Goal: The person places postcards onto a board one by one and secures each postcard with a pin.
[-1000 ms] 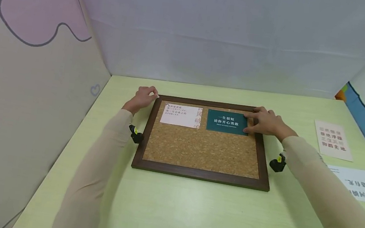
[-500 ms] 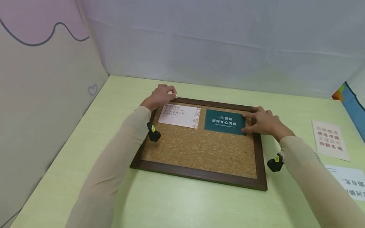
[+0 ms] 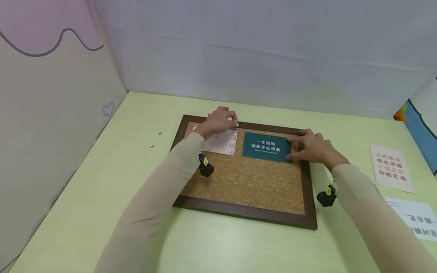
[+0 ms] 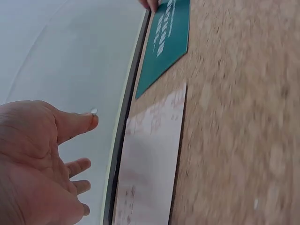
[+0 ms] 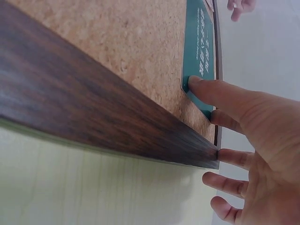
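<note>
Board [image 3: 254, 183], cork inside a dark wood frame [image 3: 245, 212], lying flat on the pale green table [image 3: 234, 260]. Teal card [image 3: 265, 147] on the cork, far right part; white card [image 3: 222, 142] to its left, narrow gap between, partly hidden from the head view by the left arm. Left hand [image 3: 220, 120]: over the board's far edge near that gap, thumb and index finger pinching a small pale piece [image 4: 94, 111], too small to identify. Right hand [image 3: 314, 146]: fingers spread, thumb pressing the teal card at its near right corner, index finger at the far right corner, another fingertip touching the frame's corner. Two small round bits [image 3: 152, 146] on the table left of the board, apart from each other. Right of the board: a card with reddish print [image 3: 392, 168]; nearer the person, a card with dark print [image 3: 428, 226], partly covered by the right sleeve [image 3: 392, 245]
</note>
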`<state>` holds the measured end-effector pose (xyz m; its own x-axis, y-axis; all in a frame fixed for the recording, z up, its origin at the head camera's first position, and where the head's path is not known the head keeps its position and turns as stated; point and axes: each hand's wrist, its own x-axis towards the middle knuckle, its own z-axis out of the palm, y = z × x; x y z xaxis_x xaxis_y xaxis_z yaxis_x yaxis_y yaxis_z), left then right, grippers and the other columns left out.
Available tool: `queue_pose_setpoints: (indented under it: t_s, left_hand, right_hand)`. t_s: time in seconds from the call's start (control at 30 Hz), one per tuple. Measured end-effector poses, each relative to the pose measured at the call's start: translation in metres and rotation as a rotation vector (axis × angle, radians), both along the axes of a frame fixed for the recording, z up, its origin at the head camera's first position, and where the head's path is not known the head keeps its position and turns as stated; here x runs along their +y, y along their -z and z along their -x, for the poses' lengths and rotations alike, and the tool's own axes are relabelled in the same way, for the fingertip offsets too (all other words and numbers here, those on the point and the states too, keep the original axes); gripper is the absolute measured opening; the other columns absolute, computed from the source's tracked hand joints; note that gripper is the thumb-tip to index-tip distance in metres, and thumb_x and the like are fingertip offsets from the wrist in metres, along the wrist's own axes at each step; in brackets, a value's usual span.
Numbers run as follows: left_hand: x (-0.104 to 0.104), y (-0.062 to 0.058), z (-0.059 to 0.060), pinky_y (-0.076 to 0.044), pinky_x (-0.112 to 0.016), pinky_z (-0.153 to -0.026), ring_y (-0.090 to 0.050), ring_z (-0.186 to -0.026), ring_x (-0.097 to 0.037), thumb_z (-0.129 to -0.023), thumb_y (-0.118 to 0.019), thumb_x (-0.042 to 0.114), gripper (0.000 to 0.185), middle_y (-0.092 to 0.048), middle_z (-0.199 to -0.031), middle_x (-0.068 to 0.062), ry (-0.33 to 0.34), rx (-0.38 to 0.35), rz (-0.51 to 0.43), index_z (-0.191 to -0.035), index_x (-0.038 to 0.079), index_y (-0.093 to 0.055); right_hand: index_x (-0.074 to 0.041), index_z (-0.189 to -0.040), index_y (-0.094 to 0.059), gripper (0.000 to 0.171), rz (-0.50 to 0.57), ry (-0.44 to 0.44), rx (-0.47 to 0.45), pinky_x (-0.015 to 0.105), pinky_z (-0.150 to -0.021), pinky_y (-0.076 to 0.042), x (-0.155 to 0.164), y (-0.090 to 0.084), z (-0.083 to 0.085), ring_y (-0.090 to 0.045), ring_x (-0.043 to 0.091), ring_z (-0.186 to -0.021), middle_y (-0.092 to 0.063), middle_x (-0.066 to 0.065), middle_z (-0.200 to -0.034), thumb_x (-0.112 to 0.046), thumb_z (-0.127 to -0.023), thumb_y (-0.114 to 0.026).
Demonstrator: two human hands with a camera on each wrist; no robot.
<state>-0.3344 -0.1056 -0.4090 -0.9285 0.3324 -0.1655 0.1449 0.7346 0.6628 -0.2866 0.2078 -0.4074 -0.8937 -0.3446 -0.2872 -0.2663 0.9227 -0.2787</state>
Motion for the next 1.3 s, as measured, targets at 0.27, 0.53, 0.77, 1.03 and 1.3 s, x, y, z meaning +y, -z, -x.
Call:
queue_pose_setpoints:
  t_s: [0.27, 0.53, 0.77, 1.03, 1.3]
  left_hand:
    - [0.024, 0.004, -0.001, 0.001, -0.060, -0.118, -0.015, -0.151, -0.027, -0.102, -0.045, 0.023, 0.021, -0.027, -0.159, -0.014, 0.006, -0.003, 0.075, -0.097, 0.010, -0.061]
    - [0.031, 0.008, -0.002, -0.003, -0.060, -0.118, -0.014, -0.151, -0.029, -0.103, -0.044, 0.023, 0.022, -0.026, -0.160, -0.014, 0.057, 0.006, 0.142, -0.097, 0.011, -0.062]
    - [0.034, 0.006, -0.004, -0.002, -0.058, -0.118, -0.013, -0.150, -0.033, -0.104, -0.042, 0.024, 0.024, -0.022, -0.161, -0.012, 0.063, -0.021, 0.186, -0.098, 0.013, -0.062]
    - [0.035, 0.003, -0.004, -0.001, -0.058, -0.118, -0.017, -0.146, -0.040, -0.104, -0.044, 0.024, 0.025, -0.026, -0.157, -0.013, 0.051, -0.060, 0.182, -0.099, 0.011, -0.065]
    - [0.037, -0.001, -0.006, -0.010, -0.062, -0.116, -0.036, -0.133, -0.042, -0.103, -0.049, 0.023, 0.024, -0.040, -0.143, -0.019, 0.029, -0.016, 0.193, -0.101, 0.007, -0.068]
  right_hand:
    - [-0.014, -0.151, -0.038, 0.077, 0.006, 0.001, -0.010, 0.074, -0.096, -0.026, -0.003, 0.001, -0.002, -0.028, 0.056, -0.129, -0.019, 0.028, -0.154, -0.048, -0.088, -0.068]
    - [-0.013, -0.151, -0.038, 0.075, -0.001, -0.008, -0.011, 0.074, -0.095, -0.026, -0.004, -0.001, -0.003, -0.027, 0.058, -0.129, -0.018, 0.027, -0.155, -0.046, -0.090, -0.067]
    - [-0.013, -0.151, -0.038, 0.074, 0.006, -0.005, -0.014, 0.075, -0.097, -0.024, -0.004, 0.001, -0.003, -0.027, 0.058, -0.129, -0.018, 0.027, -0.156, -0.044, -0.090, -0.068]
    - [-0.013, -0.150, -0.039, 0.074, 0.003, -0.002, -0.007, 0.074, -0.096, -0.026, -0.004, 0.002, -0.002, -0.028, 0.057, -0.129, -0.019, 0.026, -0.156, -0.043, -0.089, -0.068]
    - [-0.013, -0.149, -0.041, 0.073, -0.013, 0.000, 0.002, 0.073, -0.095, -0.028, -0.004, 0.001, -0.003, -0.029, 0.057, -0.129, -0.020, 0.026, -0.155, -0.045, -0.090, -0.067]
